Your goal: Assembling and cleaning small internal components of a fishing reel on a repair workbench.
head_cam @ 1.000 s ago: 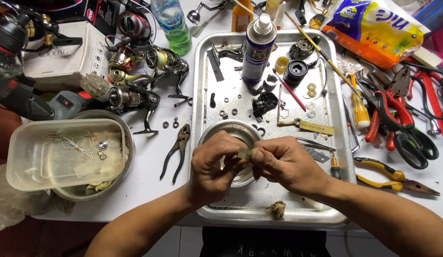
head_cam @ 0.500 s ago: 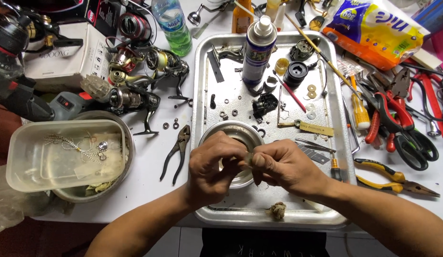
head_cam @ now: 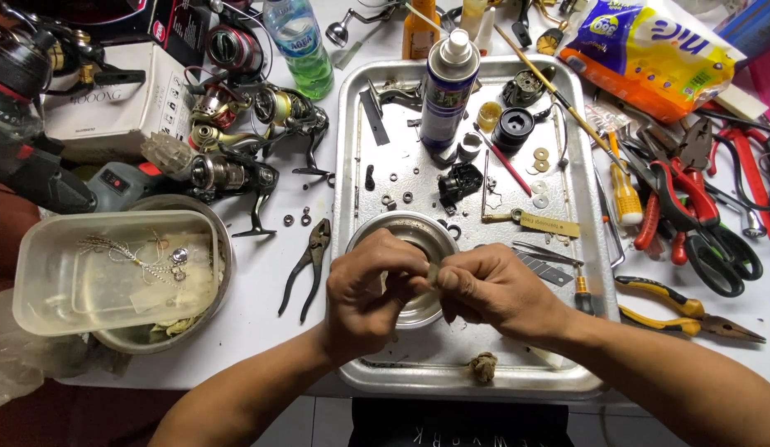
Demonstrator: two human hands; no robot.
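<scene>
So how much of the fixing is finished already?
Done: one reel looks taken apart; its washers and black parts lie spread in the metal tray. In hand: the left hand and right hand pinch a small part over the round metal bowl. Left: the loose pieces aren't back together, and more reels wait beside the tray.

White worktable (head_cam: 261, 331) – evenly lit – grey floor (head_cam: 327, 422) below.
</scene>
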